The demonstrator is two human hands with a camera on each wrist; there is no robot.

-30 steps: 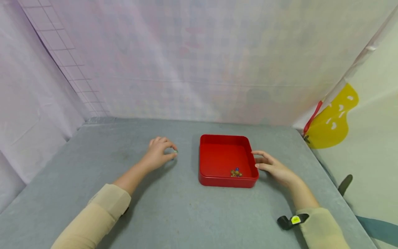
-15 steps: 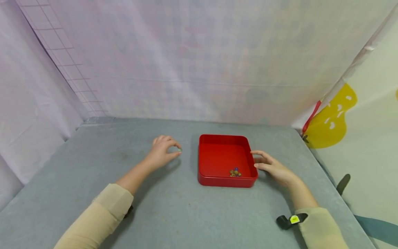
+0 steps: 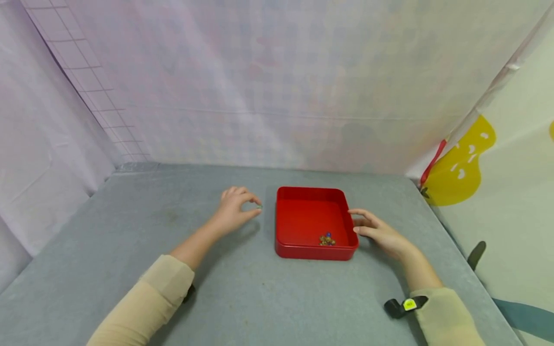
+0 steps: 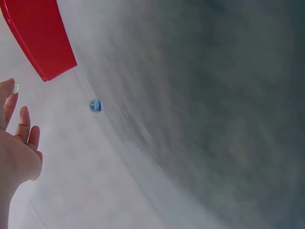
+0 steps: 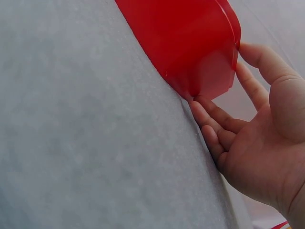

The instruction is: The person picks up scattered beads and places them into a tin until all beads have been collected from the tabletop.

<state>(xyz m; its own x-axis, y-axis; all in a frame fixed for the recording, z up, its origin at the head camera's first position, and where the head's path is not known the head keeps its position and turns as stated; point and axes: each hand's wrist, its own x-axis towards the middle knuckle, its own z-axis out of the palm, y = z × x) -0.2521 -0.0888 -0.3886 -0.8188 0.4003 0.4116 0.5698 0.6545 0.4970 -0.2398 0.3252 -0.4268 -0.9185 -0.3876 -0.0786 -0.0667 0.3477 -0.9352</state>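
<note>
My left hand [image 3: 231, 211] pinches a small pale-green glass marble [image 4: 16, 88] between thumb and fingertips, just left of a square red box [image 3: 311, 251]. In the left wrist view, a blue glassy marble [image 4: 95, 105] shows apart from that hand. Inside the box, near its front right corner, sits a little cluster of gold-brown and blue bits [image 3: 327, 240]. My right hand [image 3: 385, 235] touches the box's right outer wall with its fingertips and thumb, fingers relaxed, as the right wrist view also shows.
The box stands on a grey cloth-covered table [image 3: 259, 298]. Pale patterned curtains [image 3: 277, 86] close off the back and both sides. A black wrist-worn device [image 3: 404, 306] sits at my right sleeve.
My left hand has moved right toward the box, with the pale-green marble still pinched. The right hand, the box and its contents look unchanged.
</note>
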